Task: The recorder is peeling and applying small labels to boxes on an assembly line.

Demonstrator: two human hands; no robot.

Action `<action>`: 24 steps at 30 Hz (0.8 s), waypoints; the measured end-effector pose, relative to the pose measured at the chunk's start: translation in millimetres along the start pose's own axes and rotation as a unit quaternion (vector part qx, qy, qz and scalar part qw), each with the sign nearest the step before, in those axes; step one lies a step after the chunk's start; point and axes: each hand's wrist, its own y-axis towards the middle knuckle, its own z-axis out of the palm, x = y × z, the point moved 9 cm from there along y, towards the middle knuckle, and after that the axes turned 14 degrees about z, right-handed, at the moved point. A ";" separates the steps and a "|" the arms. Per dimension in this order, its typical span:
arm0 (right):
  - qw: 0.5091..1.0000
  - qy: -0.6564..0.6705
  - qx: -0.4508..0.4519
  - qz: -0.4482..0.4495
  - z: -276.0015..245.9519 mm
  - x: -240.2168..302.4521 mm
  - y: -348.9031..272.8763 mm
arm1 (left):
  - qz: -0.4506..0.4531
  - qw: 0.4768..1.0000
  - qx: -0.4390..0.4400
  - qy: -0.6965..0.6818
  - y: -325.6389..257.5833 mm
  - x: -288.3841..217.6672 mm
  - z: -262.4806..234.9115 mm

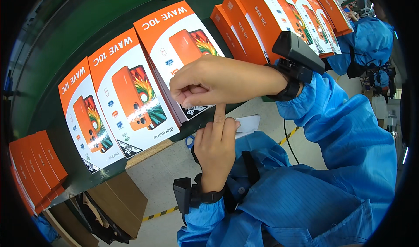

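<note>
The right hand (218,81) pinches shut above the nearest orange-and-white phone box (183,51) on the green belt (52,51), the left hand (216,144) points one finger up, and a bump could shove that box crooked.

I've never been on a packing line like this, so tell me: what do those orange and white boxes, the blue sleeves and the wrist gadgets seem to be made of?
Boxes: apparently glossy printed cardboard; light glints on crisp, flat faces. Sleeves: thin woven fabric, probably synthetic; faint stripes and soft folds. Wrist gadgets: likely matte black hard plastic on dark straps, blocky and dull.
</note>
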 end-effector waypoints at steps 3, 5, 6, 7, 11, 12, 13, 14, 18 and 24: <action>1.000 -0.016 0.001 0.004 1.6 -1.7 -0.6 | -0.004 1.000 -0.001 0.001 0.1 0.1 -0.1; 1.000 -0.028 0.006 0.002 6.0 -4.2 -1.7 | -0.008 1.000 0.002 0.002 -0.8 0.6 0.1; 0.994 -0.094 -0.038 -0.048 6.4 2.6 -5.9 | -0.008 1.000 0.005 0.007 -1.4 0.7 0.2; 0.979 -0.158 -0.081 -0.098 7.9 11.2 -11.6 | -0.009 1.000 0.009 0.011 -2.1 1.0 0.3; 0.951 -0.231 -0.205 -0.025 -2.8 15.3 -23.9 | 0.001 1.000 -0.003 0.014 -3.2 -1.5 0.7; 0.951 -0.230 -0.206 -0.027 -2.2 10.3 -22.2 | -0.008 1.000 0.012 0.007 -3.1 -0.7 1.5; 0.938 -0.246 -0.241 -0.024 -8.2 4.7 -21.3 | -0.018 0.999 0.027 0.001 -3.1 0.2 2.6; 0.924 -0.263 -0.277 -0.020 -14.8 1.5 -22.1 | -0.016 1.000 0.026 0.002 -1.3 -1.1 1.3; 0.926 -0.246 -0.283 0.040 -20.7 -6.0 -7.7 | -0.019 0.999 0.038 -0.011 2.3 -3.6 -8.1; 0.912 -0.125 -0.392 0.001 -50.7 -20.5 -29.9 | -0.223 0.956 -0.184 -0.060 -57.3 48.3 -122.9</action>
